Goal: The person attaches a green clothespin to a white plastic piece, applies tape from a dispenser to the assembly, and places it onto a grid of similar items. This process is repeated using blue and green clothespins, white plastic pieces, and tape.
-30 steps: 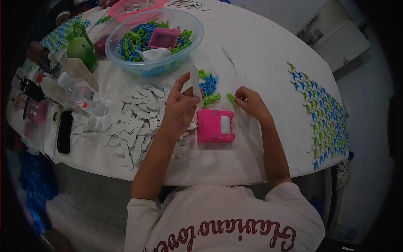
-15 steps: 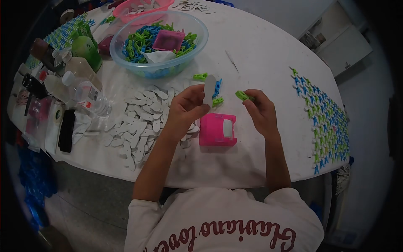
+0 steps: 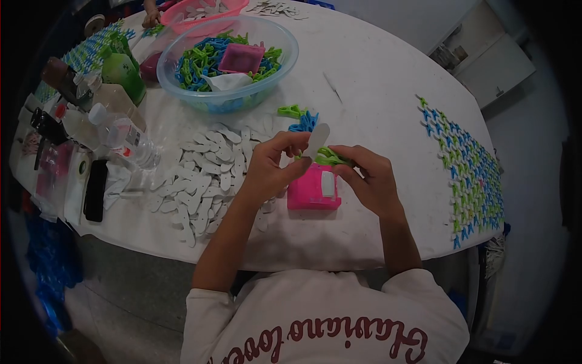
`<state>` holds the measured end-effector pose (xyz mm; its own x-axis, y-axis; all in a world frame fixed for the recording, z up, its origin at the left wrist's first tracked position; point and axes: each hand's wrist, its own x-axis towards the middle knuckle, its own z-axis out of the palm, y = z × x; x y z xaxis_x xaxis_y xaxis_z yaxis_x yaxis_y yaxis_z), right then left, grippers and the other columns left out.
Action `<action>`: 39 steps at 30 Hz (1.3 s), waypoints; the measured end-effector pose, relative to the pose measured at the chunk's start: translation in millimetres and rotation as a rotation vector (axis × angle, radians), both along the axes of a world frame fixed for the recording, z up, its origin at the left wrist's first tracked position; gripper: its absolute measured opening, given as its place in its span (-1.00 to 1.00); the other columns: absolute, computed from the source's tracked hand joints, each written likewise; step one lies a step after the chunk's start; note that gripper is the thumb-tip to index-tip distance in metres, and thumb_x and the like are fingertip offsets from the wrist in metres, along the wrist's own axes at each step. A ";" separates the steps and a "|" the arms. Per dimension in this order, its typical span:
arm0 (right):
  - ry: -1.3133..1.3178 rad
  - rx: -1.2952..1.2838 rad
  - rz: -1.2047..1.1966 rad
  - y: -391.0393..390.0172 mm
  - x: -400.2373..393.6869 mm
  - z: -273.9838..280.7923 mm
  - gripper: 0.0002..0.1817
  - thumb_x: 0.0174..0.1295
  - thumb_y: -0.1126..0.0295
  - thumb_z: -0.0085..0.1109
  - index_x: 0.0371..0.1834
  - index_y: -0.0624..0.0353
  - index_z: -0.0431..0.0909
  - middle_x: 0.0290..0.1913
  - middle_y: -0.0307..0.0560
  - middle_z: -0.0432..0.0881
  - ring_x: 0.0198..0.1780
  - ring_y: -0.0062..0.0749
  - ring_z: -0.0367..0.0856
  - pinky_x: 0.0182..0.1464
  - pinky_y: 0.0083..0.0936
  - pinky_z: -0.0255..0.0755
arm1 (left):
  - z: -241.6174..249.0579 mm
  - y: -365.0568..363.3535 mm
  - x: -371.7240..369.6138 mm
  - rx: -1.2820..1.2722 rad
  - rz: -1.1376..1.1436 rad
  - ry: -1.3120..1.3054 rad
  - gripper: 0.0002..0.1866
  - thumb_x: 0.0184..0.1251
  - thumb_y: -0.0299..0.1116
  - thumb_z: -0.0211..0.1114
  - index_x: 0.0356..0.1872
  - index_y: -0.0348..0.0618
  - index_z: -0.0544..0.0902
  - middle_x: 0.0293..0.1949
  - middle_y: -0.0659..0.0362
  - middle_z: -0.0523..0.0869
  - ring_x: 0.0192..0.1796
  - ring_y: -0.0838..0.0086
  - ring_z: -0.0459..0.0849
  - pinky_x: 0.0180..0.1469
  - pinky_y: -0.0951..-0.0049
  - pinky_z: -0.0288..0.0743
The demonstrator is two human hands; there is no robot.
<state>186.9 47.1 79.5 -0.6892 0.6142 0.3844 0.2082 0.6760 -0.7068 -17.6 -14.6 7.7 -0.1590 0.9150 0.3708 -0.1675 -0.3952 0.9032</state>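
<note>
Between the fingertips of my left hand is a white shoe-sole-shaped piece, held upright. My right hand pinches a green clip, which is up against the white piece or very close to it. Below them stands a pink box with a pale insert in its top. Several blue clips and a green clip lie just beyond my hands. A heap of white pieces spreads to the left of the pink box.
A clear basin of blue and green clips holds a pink tray. Bottles and a black case line the left side. Rows of assembled clips lie at the right. Another person's hand is beside a pink basin.
My hands have come together, bringing the green clip left to the white piece. The white piece has tilted and shifted right. Another person's hand has appeared at the top left.
</note>
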 end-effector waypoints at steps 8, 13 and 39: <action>0.012 -0.013 -0.010 0.4 -2.6 -2.1 -0.63 0.18 0.54 0.37 0.09 0.24 0.65 -0.26 -0.09 0.72 -0.46 -0.58 0.51 -0.36 -0.60 0.44 | 4.2 -1.5 3.5 0.020 0.063 0.113 -0.48 0.12 -0.49 0.36 0.19 -0.06 0.63 -0.23 0.31 0.68 -0.19 0.65 0.48 -0.02 0.55 0.35; 0.002 -0.019 -0.012 1.1 -2.8 -2.2 -0.64 0.18 0.52 0.38 0.07 0.24 0.66 -0.27 -0.11 0.72 -0.47 -0.59 0.50 -0.38 -0.60 0.42 | 4.3 -1.2 3.7 0.029 0.059 0.131 -0.46 0.12 -0.49 0.35 0.21 -0.05 0.61 -0.25 0.33 0.68 -0.20 0.66 0.47 -0.02 0.55 0.34; 0.110 -0.120 0.016 5.7 1.4 -17.5 -0.68 0.20 0.51 0.36 0.04 0.26 0.65 -0.25 -0.14 0.70 -0.39 -0.62 0.50 -0.33 -0.62 0.43 | 4.0 0.1 4.7 -0.019 0.011 0.120 -0.42 0.10 -0.50 0.38 0.25 -0.07 0.57 -0.20 0.32 0.63 -0.17 0.65 0.44 -0.02 0.57 0.32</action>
<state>188.3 52.8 62.0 -0.6571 0.6494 0.3828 0.1148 0.5881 -0.8006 -12.9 -14.4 11.8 -0.1242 0.9204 0.3707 -0.0531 -0.3792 0.9238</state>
